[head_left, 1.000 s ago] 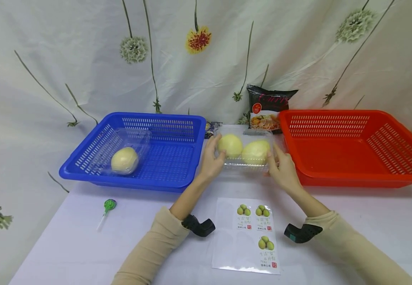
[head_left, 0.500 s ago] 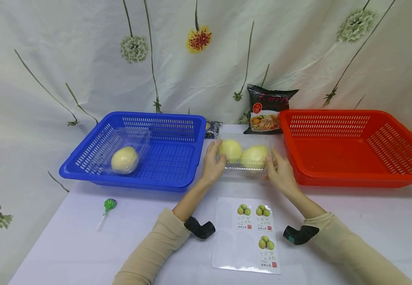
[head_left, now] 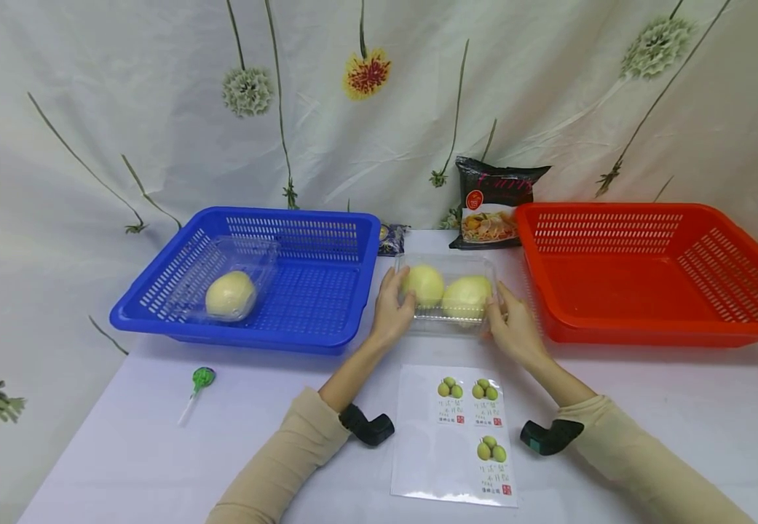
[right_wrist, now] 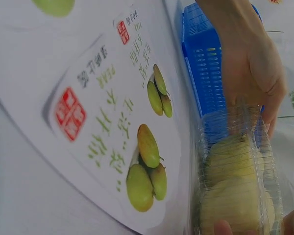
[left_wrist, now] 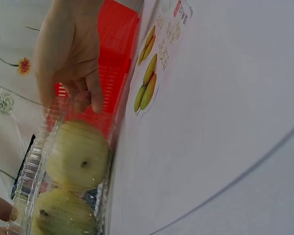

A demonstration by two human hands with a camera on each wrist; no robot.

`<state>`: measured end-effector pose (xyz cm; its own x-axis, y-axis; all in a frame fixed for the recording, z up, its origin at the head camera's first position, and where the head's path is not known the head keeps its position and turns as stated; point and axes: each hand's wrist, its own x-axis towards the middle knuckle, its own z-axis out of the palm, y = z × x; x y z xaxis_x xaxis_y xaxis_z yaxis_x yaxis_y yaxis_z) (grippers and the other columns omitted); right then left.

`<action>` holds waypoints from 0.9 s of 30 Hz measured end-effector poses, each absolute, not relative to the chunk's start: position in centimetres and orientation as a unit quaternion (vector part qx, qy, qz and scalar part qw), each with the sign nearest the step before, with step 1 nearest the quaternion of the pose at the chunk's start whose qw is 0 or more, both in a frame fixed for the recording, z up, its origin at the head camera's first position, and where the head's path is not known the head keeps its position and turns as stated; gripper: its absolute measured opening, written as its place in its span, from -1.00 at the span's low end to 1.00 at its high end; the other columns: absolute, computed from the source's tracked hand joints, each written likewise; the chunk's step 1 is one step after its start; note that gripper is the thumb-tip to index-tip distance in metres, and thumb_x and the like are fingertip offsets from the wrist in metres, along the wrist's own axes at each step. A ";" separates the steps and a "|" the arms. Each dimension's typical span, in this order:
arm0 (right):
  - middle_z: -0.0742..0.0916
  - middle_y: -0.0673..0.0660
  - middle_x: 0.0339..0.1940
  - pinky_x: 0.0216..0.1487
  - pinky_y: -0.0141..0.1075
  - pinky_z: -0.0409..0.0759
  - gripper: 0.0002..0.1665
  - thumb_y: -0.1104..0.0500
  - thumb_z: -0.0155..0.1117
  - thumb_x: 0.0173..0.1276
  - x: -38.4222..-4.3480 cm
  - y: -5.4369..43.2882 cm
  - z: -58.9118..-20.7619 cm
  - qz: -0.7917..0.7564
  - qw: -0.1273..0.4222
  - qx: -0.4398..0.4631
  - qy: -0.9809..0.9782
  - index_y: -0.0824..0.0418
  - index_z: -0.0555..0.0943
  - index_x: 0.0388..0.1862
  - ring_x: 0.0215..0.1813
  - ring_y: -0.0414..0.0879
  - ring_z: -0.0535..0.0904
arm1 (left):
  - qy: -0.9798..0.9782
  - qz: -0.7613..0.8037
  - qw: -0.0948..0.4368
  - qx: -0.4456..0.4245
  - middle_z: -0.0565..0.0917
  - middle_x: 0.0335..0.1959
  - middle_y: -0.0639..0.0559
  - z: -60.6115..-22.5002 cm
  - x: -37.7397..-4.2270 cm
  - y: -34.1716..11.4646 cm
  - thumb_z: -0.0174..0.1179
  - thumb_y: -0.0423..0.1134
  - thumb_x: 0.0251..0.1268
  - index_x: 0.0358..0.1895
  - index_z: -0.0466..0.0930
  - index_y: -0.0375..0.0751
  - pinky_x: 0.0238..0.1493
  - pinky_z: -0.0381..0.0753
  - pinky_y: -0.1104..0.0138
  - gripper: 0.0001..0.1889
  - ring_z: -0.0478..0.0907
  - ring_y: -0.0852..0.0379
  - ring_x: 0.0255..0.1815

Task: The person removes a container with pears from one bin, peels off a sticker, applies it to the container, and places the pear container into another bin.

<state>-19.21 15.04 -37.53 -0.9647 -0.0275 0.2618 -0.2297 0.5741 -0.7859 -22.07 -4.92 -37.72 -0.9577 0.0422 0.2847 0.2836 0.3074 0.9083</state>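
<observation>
Between my hands is a clear plastic clamshell box (head_left: 445, 328), its lid closed over two pale yellow pears (head_left: 424, 286). My left hand (head_left: 393, 311) grips its left end, thumb on the near side. At the opposite end my right hand (head_left: 515, 327) holds on, thumb along the front corner. The box sits low at the tabletop, fairly level. The left wrist view shows the right hand (left_wrist: 71, 54) at the far end of the box and dark spots on the pears. In the right wrist view the left hand (right_wrist: 255, 66) is at the ridged lid edge.
A blue basket (head_left: 241, 336) at left contains another clear box with a pale pear (head_left: 230, 295). A red basket (head_left: 654, 327) stands at right. Behind are a black noodle packet (head_left: 491, 207) and a small dark packet (head_left: 392, 240). In front lie a pear sticker sheet (head_left: 431, 466) and a green lollipop (head_left: 204, 377).
Both hands have brought the clamshell box down and a little toward me, from tilted to flatter near the table. The noodle packet behind shows more fully now.
</observation>
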 end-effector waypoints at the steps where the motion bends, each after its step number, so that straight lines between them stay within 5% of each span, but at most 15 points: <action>1: 0.66 0.40 -0.46 -0.49 -0.30 0.53 -0.45 0.29 -0.10 0.44 -19.2 15.0 -37.6 0.456 0.111 0.074 -0.880 0.60 0.19 0.31 -0.54 0.13 0.65 | -0.803 -0.578 0.106 -0.103 0.05 0.39 -0.49 -37.8 -22.0 -4.9 -0.07 -0.50 0.23 0.28 0.23 -0.58 0.43 -0.11 -0.01 -0.49 -0.06 -0.31 0.45; 9: 0.64 0.40 -0.41 -0.50 -0.28 0.59 -0.43 0.27 -0.08 0.46 -19.2 15.3 -37.8 0.471 0.099 0.085 -0.873 0.56 0.17 0.35 -0.51 0.15 0.65 | -0.832 -0.531 0.099 -0.123 0.03 0.38 -0.54 -38.0 -22.0 -5.2 -0.08 -0.50 0.25 0.28 0.24 -0.56 0.42 -0.09 -0.05 -0.51 -0.07 -0.36 0.44; 20: 0.49 0.48 -0.04 -0.24 -0.17 0.67 -0.27 0.15 -0.06 0.50 -18.3 16.7 -37.9 0.549 -0.019 0.050 -0.834 0.41 -0.07 0.47 -0.33 0.11 0.67 | -0.889 -0.419 0.098 -0.156 0.03 0.35 -0.60 -37.3 -20.7 -5.5 0.06 -0.34 0.22 0.26 0.32 -0.48 0.36 -0.01 -0.15 -0.47 -0.08 -0.42 0.42; 27: 0.50 0.28 -0.25 -0.34 -0.39 0.61 -0.45 0.19 0.10 0.40 -17.0 17.2 -37.5 0.527 0.000 -0.003 -0.850 0.49 0.15 0.17 -0.38 -0.05 0.61 | -0.856 -0.411 0.193 -0.248 0.43 0.17 -0.47 -36.8 -19.6 -5.4 0.16 -0.40 0.15 -0.03 0.57 -0.48 0.35 0.13 -0.10 -0.69 0.19 -0.37 0.34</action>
<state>-17.05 17.20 -37.53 -1.0000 0.0060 -0.0032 0.0055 0.4439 -0.8961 -19.61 -5.38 -36.84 -0.8025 0.2665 0.5338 0.5833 0.5384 0.6082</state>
